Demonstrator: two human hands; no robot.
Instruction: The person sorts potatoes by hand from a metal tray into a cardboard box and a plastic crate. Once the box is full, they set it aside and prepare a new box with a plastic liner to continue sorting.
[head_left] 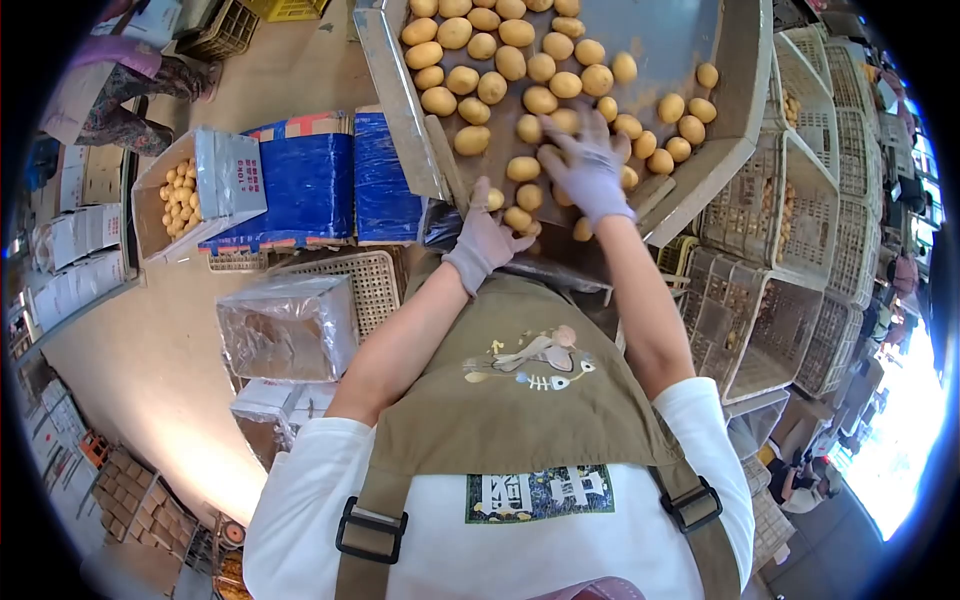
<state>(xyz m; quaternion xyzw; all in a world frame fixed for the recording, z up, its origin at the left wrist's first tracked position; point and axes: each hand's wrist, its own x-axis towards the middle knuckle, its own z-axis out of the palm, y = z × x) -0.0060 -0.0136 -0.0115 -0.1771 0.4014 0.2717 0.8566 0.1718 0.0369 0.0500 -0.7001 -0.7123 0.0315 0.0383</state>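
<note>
Many yellow-skinned potatoes (510,63) lie loose on a metal sorting chute (660,30) in front of me. My left hand (485,238), in a thin pale glove, is at the narrow near end of the chute. Its fingers are apart, beside a few potatoes (518,219) at the mouth, and it grips none that I can see. My right hand (588,172), also gloved, reaches farther in with fingers spread over the potatoes, slightly blurred. Some potatoes beneath it are partly hidden.
On the left, an open carton (200,195) holds potatoes, next to blue-covered boxes (305,185). A plastic-lined box (287,328) stands lower down. Stacked plastic crates (775,310) line the right side. Another person (120,95) stands at the upper left.
</note>
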